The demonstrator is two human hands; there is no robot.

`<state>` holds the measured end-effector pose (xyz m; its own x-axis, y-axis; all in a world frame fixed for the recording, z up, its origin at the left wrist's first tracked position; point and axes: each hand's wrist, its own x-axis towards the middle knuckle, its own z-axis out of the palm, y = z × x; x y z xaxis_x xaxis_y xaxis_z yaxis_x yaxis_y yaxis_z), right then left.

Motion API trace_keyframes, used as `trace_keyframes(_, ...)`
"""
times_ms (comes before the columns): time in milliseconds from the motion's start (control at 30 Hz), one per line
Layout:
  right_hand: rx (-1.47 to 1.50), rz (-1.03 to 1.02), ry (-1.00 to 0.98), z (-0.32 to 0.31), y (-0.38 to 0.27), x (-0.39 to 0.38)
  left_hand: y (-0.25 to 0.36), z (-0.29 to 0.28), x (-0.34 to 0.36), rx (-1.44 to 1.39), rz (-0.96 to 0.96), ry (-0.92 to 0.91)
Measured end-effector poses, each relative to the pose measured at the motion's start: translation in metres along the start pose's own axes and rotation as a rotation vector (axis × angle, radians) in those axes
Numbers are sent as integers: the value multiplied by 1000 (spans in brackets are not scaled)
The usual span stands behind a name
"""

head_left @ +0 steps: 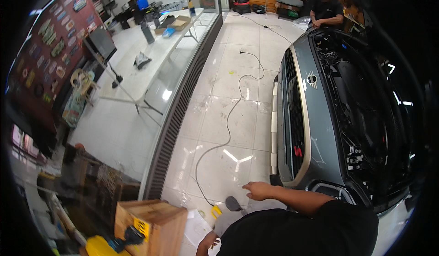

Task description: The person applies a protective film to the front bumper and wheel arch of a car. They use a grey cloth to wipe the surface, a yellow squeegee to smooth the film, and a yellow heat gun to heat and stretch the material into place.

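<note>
My right hand (258, 190) and left hand (209, 241) are well apart. The right one points, empty, above the floor (254, 132), the car (322, 128) between its one and two o'clock. I can't tell whether the left grips anything; white paper (195, 224) lies at its eleven, a wooden box (167, 228) at ten.

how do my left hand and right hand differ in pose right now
The right hand is held out over the floor beside the front of the car, while the left hand hangs near the picture's bottom edge, close to the wooden box. The right hand points toward picture left; the left hand looks loosely curled. Both are bare, and no held object can be made out in either.
</note>
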<state>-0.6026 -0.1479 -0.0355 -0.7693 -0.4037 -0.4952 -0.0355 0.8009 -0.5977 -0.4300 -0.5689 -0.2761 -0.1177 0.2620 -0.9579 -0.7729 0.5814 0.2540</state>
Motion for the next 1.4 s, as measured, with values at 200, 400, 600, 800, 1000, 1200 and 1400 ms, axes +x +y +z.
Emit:
trace_keyframes(200, 158, 249, 179, -115, 58, 73, 153, -82, 3, -57, 163, -74)
trace_keyframes(400, 62, 353, -155, -205, 145, 139, 393, -155, 54, 216, 212, 150)
trace_keyframes(600, 37, 186, 19, -375, 181, 251, 580, -220, 64, 349, 241, 161)
trace_keyframes(800, 265, 196, 468, -509, 266, 382, 750, -293, 137, 520, 291, 92)
trace_keyframes(1000, 320, 754, 236, -522, 430, 393, 979, -365, 180, 575, 173, 0)
trace_keyframes(1200, 748, 1280, 402, -537, 510, 356, 1254, -486, 235, 2009, 1058, -398)
trace_keyframes(1400, 752, 1602, 497, -495, 605, 435, 1516, -440, 272, 494, 381, 247)
